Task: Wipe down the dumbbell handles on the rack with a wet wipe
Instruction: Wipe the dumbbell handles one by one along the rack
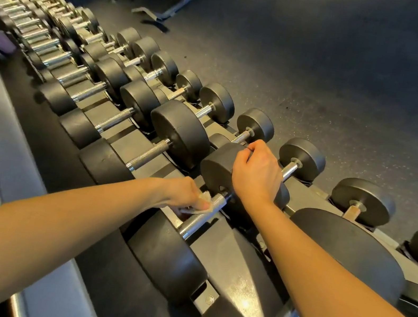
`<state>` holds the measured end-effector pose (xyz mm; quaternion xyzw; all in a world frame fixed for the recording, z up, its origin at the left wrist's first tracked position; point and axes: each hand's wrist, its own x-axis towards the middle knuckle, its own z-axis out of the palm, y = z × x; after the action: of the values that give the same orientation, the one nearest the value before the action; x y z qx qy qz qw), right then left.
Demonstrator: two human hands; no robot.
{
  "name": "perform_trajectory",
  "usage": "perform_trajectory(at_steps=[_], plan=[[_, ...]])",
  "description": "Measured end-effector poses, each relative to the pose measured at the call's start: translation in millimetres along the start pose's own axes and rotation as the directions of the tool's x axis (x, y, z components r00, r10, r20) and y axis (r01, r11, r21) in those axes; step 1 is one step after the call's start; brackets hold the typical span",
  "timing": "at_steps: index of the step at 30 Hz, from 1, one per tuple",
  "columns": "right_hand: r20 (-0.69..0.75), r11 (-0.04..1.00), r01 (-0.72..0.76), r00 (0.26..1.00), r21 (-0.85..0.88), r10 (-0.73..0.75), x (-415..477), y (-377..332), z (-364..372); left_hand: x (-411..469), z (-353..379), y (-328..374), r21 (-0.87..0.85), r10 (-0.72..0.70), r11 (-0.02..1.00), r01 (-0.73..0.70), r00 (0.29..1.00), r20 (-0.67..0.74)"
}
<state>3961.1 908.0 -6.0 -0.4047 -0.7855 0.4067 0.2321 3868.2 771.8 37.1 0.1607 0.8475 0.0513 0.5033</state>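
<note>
On the rack [236, 264], our left hand [182, 194] curls its fingers on a small, crumpled whitish wet wipe [206, 196], pressing it against the far end of a knurled chrome handle [197, 223]. Just right, our right hand [255, 172] hooks its fingers over that dumbbell's far black head [217, 168], gripping its rim.

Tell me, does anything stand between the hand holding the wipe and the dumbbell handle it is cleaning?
Nothing visible does. The left hand holds the wet wipe directly against the dumbbell handle. The right hand grips the dumbbell head at the handle's far end, clear of the bar.
</note>
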Motion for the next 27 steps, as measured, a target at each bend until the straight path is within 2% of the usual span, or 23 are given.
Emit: perform_trajectory(at_steps=[2,4,5,6,7,8,10,12,13,14,16,17,18,20,21,22,23,24,25,26,27], plan=[[0.001,1.0,0.003,1.0,0.01,-0.003,0,0,1,-16,-2,6,0.261,-0.02,0.965,0.004,0.998,0.059],[0.002,1.0,0.004,1.0,0.014,-0.004,-1,2,1,-31,5,13,0.588,0.01,0.808,-0.021,1.0,0.021],[0.005,1.0,0.004,1.0,0.017,-0.005,-1,2,1,-39,11,17,0.698,0.059,0.715,-0.028,0.998,-0.02],[0.019,1.0,0.003,1.0,0.021,-0.003,-1,2,0,-46,17,20,0.744,0.119,0.667,-0.034,0.991,-0.061],[0.042,1.0,0.008,0.999,0.024,-0.009,-1,1,-2,-50,21,22,0.739,0.166,0.672,-0.044,0.982,-0.092],[0.068,1.0,0.023,0.997,0.021,-0.024,-3,1,-7,-52,23,24,0.652,0.171,0.756,-0.056,0.979,-0.114],[0.094,0.991,0.13,0.987,-0.033,-0.127,-11,0,-22,-54,19,28,0.278,0.116,0.958,-0.076,0.985,-0.13],[0.076,0.958,0.279,0.959,-0.064,-0.274,-33,0,-40,-57,11,31,-0.036,0.092,0.994,-0.099,0.981,-0.168],[0.096,0.951,0.309,0.947,-0.019,-0.306,-49,2,-45,-58,8,30,-0.152,0.095,0.981,-0.124,0.979,-0.183],[0.174,0.963,0.265,0.947,0.051,-0.27,-64,4,-49,-58,8,30,-0.243,0.106,0.959,-0.149,0.978,-0.181],[0.432,0.98,0.006,0.897,0.199,-0.093,-83,5,-47,-60,11,30,-0.362,0.121,0.917,-0.17,0.981,-0.154],[0.502,0.957,-0.108,0.864,0.268,-0.043,-87,8,-42,-61,11,30,-0.42,0.115,0.894,-0.159,0.985,-0.13],[0.507,0.931,-0.162,0.862,0.326,-0.027,-90,9,-38,-64,9,30,-0.503,0.118,0.853,-0.139,0.99,-0.073],[0.428,0.897,-0.164,0.903,0.411,-0.031,-93,10,-30,-72,3,23,-0.699,0.173,0.714,-0.046,0.978,0.113],[0.401,0.89,-0.144,0.915,0.432,-0.046,-93,10,-26,-77,-1,20,-0.712,0.2,0.702,-0.025,0.966,0.164],[0.401,0.902,-0.116,0.914,0.415,-0.067,-93,9,-23,-80,-5,16,-0.653,0.194,0.756,-0.049,0.969,0.151],[0.418,0.929,-0.083,0.905,0.36,-0.081,-91,8,-20,-84,-7,13,-0.517,0.158,0.85,-0.103,0.985,0.063],[0.437,0.961,-0.036,0.895,0.273,-0.091,-89,7,-16,-86,-7,8,-0.335,0.118,0.931,-0.144,0.988,-0.099],[0.452,0.987,0.066,0.883,0.147,-0.126,-85,5,-12,-88,-7,0,-0.145,0.116,0.976,-0.164,0.949,-0.293],[0.488,0.975,0.223,0.851,0.0,-0.194,-83,2,-7,-88,-5,-9,0.017,0.166,0.984,-0.178,0.875,-0.456],[0.554,0.909,0.398,0.788,-0.126,-0.269,-83,-2,-1,-88,-3,-20,0.116,0.216,0.976,-0.182,0.805,-0.553]])
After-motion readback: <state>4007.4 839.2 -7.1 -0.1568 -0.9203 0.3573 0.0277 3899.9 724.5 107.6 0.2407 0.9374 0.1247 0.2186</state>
